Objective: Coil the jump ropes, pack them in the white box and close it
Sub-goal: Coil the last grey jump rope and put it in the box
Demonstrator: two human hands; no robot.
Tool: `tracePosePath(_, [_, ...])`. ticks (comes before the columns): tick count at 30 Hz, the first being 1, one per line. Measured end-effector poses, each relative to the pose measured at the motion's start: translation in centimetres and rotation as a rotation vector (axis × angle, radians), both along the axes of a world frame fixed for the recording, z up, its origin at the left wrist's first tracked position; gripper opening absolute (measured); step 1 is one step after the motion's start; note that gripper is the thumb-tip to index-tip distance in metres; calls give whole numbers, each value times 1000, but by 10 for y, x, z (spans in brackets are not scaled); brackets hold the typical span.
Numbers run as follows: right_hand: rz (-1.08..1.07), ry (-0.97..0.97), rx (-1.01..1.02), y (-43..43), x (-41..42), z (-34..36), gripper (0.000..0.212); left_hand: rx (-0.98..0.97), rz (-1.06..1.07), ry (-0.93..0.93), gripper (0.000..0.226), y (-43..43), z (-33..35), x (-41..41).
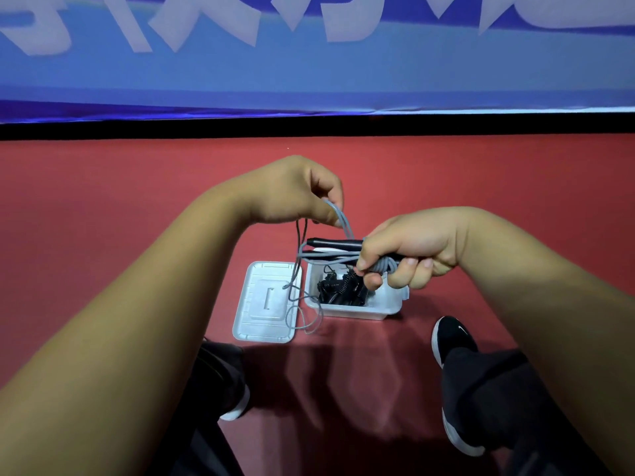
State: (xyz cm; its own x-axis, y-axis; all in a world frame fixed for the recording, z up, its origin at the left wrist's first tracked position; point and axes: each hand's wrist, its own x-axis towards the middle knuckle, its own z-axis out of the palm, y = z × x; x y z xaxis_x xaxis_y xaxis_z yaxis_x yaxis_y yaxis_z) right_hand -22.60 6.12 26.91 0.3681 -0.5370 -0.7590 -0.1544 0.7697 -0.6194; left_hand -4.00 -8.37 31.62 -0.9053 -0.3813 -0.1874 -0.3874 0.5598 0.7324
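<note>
Black coiled jump rope already packed inside open white plastic box. Thin grey jump rope part-coiled above box: bundle with handles gripped by right hand, loop pinched by left hand. Tail draped over flat white lid, left of box. Remaining: coiling, packing, closing.
</note>
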Motion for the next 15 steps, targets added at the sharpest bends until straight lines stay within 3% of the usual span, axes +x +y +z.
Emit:
tracePosePath(3, [-165, 239, -89, -8, -3, -14, 11, -194, -7, -59, 3, 0, 1, 0])
tracePosePath(6, [-231, 392, -153, -14, -5, -24, 19, -311, 1, -133, 12, 4, -3, 2])
tracePosePath(15, [-559, 250, -298, -24, 4, -23, 11, -134, 219, -125, 13, 6, -18, 4])
